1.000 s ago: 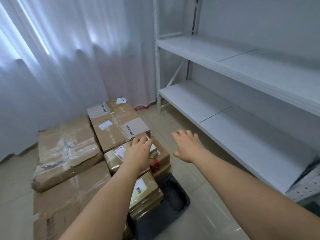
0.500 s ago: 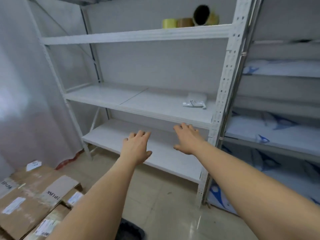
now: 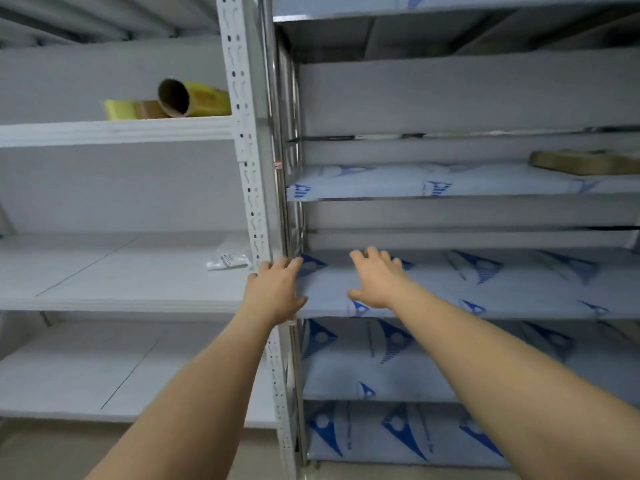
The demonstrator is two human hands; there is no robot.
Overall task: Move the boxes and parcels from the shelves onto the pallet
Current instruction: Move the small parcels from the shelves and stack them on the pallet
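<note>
Both arms extend toward the racking. Left hand (image 3: 275, 291) hangs with fingers straight and loosely together, holding nothing, in front of the perforated upright (image 3: 254, 202). Right hand (image 3: 377, 278) is empty, fingers spread, over the blue-printed shelf liner (image 3: 485, 289). Beyond, a small white parcel (image 3: 228, 261) lies on the white shelf (image 3: 114, 271) just left of the upright; a flat brown parcel (image 3: 585, 161) sits one tier up, far right. Tape rolls (image 3: 173, 100) rest higher left.

Judgement: take the white parcel first, lifting it forward off the shelf's front edge, clear of the upright. Open room on that shelf is ample.
</note>
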